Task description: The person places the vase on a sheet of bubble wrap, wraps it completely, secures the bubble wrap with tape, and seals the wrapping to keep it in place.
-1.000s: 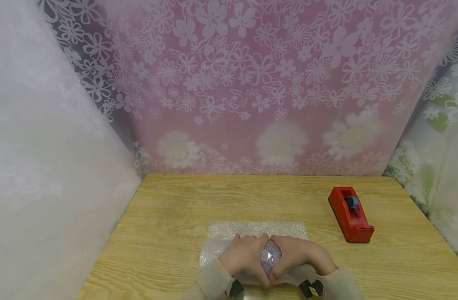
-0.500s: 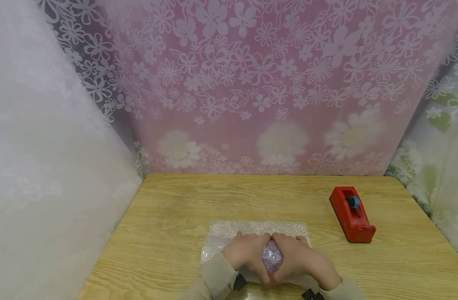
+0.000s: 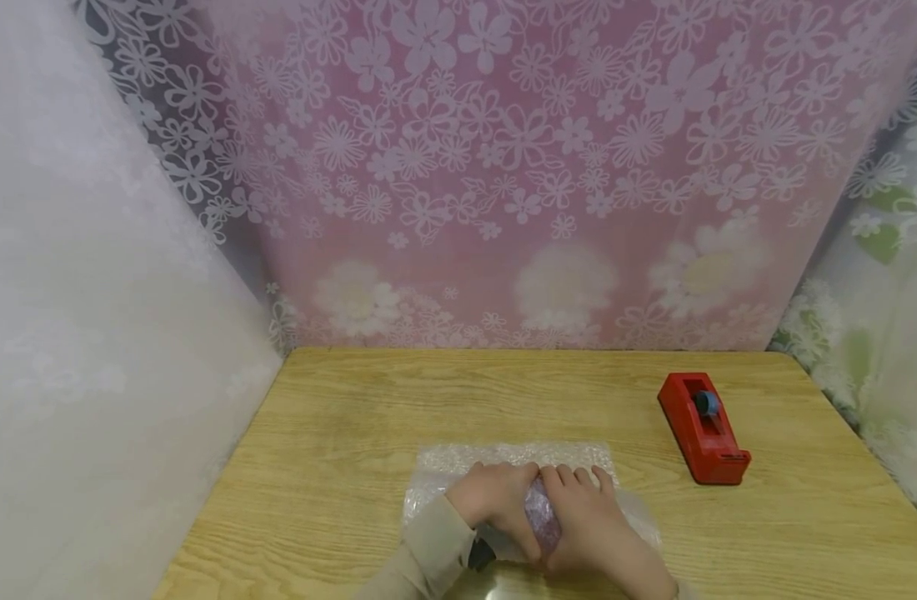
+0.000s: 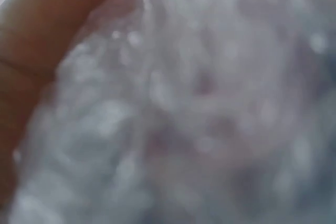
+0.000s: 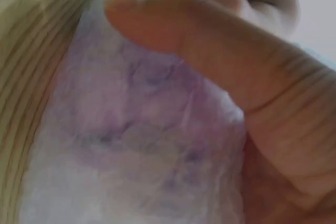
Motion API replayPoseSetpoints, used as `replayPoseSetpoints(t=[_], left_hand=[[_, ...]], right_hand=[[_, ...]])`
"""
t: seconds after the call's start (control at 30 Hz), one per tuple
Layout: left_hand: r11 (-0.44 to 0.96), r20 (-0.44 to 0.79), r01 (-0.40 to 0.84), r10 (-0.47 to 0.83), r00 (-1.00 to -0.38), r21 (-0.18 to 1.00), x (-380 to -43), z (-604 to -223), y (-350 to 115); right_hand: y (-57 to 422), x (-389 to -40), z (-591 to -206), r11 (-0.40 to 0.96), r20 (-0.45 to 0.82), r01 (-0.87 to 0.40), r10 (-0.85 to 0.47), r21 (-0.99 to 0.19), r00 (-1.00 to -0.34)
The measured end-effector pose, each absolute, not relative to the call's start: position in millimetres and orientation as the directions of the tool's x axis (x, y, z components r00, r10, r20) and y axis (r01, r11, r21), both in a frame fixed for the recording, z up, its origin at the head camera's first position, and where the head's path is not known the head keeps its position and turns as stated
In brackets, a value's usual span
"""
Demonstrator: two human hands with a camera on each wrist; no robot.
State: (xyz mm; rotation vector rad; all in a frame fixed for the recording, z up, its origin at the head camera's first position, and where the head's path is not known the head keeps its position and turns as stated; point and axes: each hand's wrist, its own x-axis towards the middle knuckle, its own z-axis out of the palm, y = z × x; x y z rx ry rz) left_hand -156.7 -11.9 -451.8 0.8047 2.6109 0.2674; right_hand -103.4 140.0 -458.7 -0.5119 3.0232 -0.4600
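A purple object wrapped in clear bubble wrap (image 3: pixel 542 510) lies between my two hands at the near middle of the table. Its kind cannot be made out through the layers. My left hand (image 3: pixel 496 498) grips it from the left, and my right hand (image 3: pixel 588 515) from the right. In the right wrist view, the right thumb (image 5: pixel 210 40) bends over the wrapped purple bundle (image 5: pixel 152 98). Blurred bubble wrap (image 4: pixel 173 103) fills the left wrist view, with part of a finger (image 4: pixel 47 30) along its left side. Beneath the hands, a flat bubble wrap sheet (image 3: pixel 518 454) spreads on the table.
A red tape dispenser (image 3: pixel 703 433) with a small blue roll stands to the right on the wooden table (image 3: pixel 338 467). Patterned pink curtain (image 3: pixel 458 275) hangs behind the table's far edge. Pale cloth (image 3: pixel 128 292) closes off the left side.
My right hand has turned and shifted, so its fingers now lie spread over the bundle's right side with the forearm lower. The left hand stays almost in place. The tape dispenser has not moved.
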Motion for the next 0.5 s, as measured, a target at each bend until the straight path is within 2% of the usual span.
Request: replayPoseSetpoints(t=[0.5], left_hand=[[0.834, -0.383, 0.445, 0.547, -0.744, 0.327, -166.3, -450.3, -10.4]], right_hand=[[147.8, -118.2, -458.9, 0.847, -0.04, -0.34, -0.388, -0.409, -0.921]])
